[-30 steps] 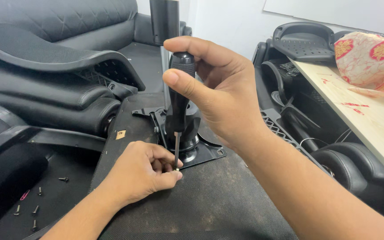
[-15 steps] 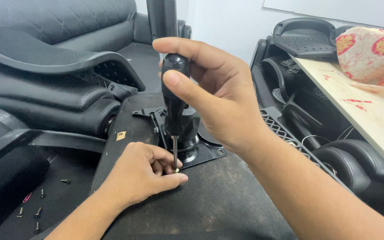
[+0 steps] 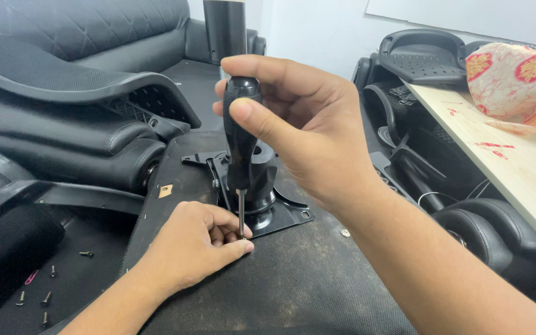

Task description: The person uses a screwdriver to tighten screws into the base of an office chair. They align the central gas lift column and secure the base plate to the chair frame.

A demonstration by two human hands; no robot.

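Note:
My right hand (image 3: 308, 133) grips the black handle of a screwdriver (image 3: 241, 133) and holds it upright. Its thin metal shaft points down to the corner of a black metal mounting plate (image 3: 283, 217) on the underside of a chair seat (image 3: 293, 279). My left hand (image 3: 190, 248) rests on the seat with its fingertips pinched around the screwdriver's tip; any screw there is hidden by the fingers. A black cylindrical hub (image 3: 263, 174) rises from the middle of the plate, just behind the shaft.
Several loose screws (image 3: 44, 298) lie on the dark surface at lower left. Black chair armrests and cushions (image 3: 82, 124) are stacked at left, more chair parts (image 3: 429, 59) at back right. A light wooden table (image 3: 516, 161) with a patterned cloth (image 3: 519, 84) stands right.
The screwdriver and both hands shifted slightly; my right hand's fingers have moved around the handle while the tip stays at the plate's corner by my left fingertips.

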